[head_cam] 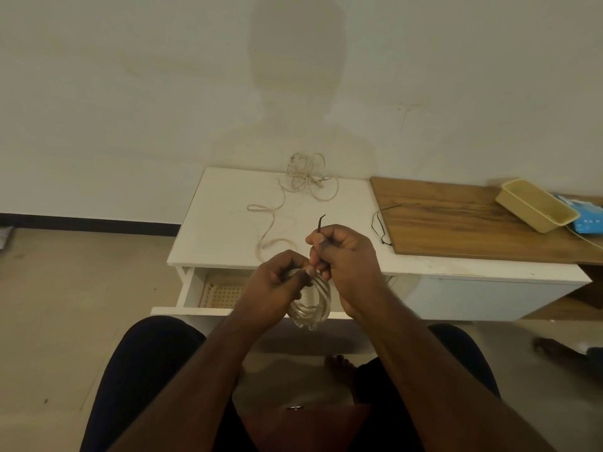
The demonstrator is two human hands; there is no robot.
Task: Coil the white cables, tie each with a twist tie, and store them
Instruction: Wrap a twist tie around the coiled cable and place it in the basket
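Above the open drawer, the left hand (281, 279) grips a coiled white cable (312, 305) while the right hand (342, 256) pinches a thin black twist tie (320, 224); snug, even twists should keep the loops bunched.

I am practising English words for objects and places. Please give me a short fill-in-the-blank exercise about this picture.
1. The right hand pinches a black twist ____.
2. The coiled cable hangs over the open ____.
3. The yellow tray sits on the ____ board.

Missing words: tie; drawer; wooden
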